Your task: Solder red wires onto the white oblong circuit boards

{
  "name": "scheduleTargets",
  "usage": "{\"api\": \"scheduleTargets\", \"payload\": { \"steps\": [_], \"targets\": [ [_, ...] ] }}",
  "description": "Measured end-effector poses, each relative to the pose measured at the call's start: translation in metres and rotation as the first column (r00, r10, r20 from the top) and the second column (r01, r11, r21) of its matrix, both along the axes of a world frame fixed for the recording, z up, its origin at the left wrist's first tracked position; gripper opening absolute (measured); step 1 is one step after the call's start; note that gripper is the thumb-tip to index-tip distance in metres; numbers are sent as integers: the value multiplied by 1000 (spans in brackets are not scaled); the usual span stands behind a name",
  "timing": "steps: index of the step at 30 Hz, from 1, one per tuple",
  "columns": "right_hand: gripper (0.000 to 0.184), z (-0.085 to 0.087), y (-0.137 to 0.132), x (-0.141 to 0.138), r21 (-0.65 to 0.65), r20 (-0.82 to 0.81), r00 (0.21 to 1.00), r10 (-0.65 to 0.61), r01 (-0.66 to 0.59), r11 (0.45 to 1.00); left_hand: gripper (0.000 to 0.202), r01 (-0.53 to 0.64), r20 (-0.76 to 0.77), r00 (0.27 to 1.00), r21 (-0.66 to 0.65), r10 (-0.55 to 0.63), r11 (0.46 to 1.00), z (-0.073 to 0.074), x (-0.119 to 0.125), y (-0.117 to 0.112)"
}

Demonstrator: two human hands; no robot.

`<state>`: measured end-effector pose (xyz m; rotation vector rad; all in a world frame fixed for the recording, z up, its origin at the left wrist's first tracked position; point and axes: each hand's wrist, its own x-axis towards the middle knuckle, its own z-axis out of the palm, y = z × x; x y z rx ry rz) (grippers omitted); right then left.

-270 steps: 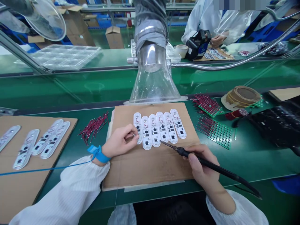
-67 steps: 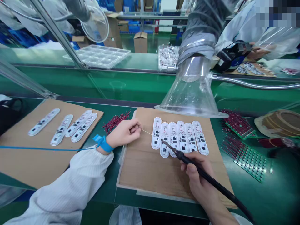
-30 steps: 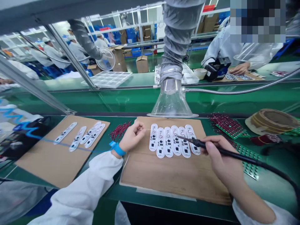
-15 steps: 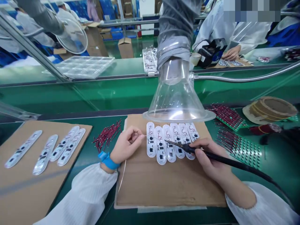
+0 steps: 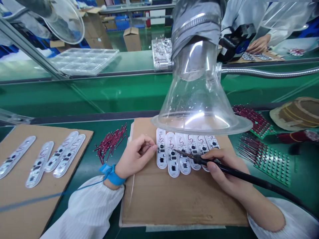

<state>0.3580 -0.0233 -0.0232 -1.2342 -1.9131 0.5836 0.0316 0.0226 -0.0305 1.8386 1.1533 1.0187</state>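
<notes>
My right hand (image 5: 225, 169) grips a soldering iron (image 5: 199, 160), its tip over the second board from the left. Several long white circuit boards (image 5: 173, 162) with rounded ends and short red wires lie side by side on a cardboard sheet (image 5: 184, 202). My left hand (image 5: 137, 154), with a blue strap at its wrist, pinches a thin solder wire (image 5: 132, 187) just left of the boards; the wire trails down over the cardboard. Its end near the iron is hard to make out.
A clear funnel hood (image 5: 199, 99) hangs above the boards. Red wires (image 5: 112, 142) lie left of the cardboard. Another cardboard sheet (image 5: 15, 199) bears more boards. Green perforated boards (image 5: 274, 166) and a tape roll (image 5: 296, 114) sit right. Across the bench is a co-worker's hand (image 5: 259, 44).
The camera view has shifted, and the hood looks larger and closer. My left fingers have come nearer the leftmost board. The iron's tip stays around the second board.
</notes>
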Motion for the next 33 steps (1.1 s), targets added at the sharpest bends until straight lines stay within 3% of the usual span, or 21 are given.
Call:
{"api": "scheduleTargets", "payload": {
  "steps": [12,18,23,33],
  "targets": [
    [19,2,1,-3,-21,15,1000,-14,15,1000,11,0,-54,999,18,1,1000,0,0,1],
    [10,2,1,-1,37,38,999,22,-23,999,10,-5,-42,999,58,7,998,0,-1,-1],
    [12,-5,-3,3,26,-79,996,-36,38,999,9,-32,-4,999,80,32,996,1,-2,-1],
    [18,-3,0,-6,-7,-11,999,36,-36,999,9,-27,-10,1000,48,28,998,2,1,1]
  ]
}}
